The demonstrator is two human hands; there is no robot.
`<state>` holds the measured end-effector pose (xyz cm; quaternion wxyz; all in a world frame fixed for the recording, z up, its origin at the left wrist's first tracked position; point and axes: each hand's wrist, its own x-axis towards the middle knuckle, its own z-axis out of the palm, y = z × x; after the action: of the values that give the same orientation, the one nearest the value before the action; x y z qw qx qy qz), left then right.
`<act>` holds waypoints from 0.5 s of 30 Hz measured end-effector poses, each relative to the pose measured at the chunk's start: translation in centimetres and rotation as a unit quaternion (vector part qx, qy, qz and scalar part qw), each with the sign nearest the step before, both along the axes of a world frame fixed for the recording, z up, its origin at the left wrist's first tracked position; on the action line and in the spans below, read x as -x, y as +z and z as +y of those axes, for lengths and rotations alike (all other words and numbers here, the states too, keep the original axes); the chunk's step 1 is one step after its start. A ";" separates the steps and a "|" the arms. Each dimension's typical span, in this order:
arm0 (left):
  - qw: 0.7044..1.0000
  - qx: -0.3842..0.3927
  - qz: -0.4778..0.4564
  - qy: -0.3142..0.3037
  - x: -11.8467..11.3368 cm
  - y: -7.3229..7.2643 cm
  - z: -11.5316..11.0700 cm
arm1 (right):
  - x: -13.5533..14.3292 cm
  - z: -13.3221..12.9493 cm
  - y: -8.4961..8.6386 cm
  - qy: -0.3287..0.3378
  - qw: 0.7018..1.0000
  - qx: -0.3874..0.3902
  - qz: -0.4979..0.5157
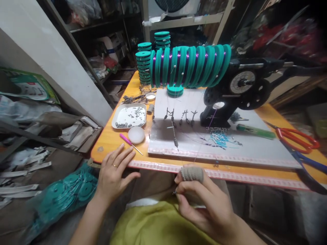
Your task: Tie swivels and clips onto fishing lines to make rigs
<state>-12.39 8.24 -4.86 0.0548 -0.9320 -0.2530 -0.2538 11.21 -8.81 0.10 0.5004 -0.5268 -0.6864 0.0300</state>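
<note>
My left hand rests at the table's front edge with its fingers apart and a ring on one finger; nothing is in it. Just beyond its fingertips lies a pink-handled tool with a thin metal tip. My right hand is in front of the edge, thumb and fingers pinched on a small dark piece and apparently a thin line. A grey cover wraps one finger. Fine lines run up from there towards green spools wound with purple thread. A dark weight lies on the white board.
A white tray of small grey pieces and a round white disc stand at the left. Red-handled scissors, a green cutter and a black machine are at the right. Stacked green spools stand behind.
</note>
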 end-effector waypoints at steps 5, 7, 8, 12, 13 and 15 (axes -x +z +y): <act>0.998 -0.041 -0.049 -0.003 -0.6 -0.1 -0.2 | 0.2 0.0 0.2 -0.010 1.000 0.008 0.025; 0.997 -0.062 -0.027 0.023 -1.0 0.0 -0.3 | 0.2 -0.1 0.3 -0.010 1.000 0.010 0.026; 0.997 -0.070 -0.018 0.034 -1.1 -0.1 -0.4 | 0.2 -0.2 0.3 -0.011 1.000 0.011 0.027; 0.996 -0.063 -0.018 0.060 -1.4 -0.2 -0.7 | 0.2 -0.2 0.1 -0.013 0.999 0.016 0.035; 0.996 -0.059 -0.017 0.064 -1.5 -0.1 -0.8 | 0.2 -0.1 0.1 -0.013 0.999 0.017 0.037; 0.995 -0.055 -0.009 0.078 -1.7 0.0 -0.8 | 0.2 -0.1 0.0 -0.012 0.999 0.018 0.040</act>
<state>-10.68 7.41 -4.83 0.1235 -0.9026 -0.3114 -0.2705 11.04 -8.96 0.07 0.5180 -0.5421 -0.6592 0.0574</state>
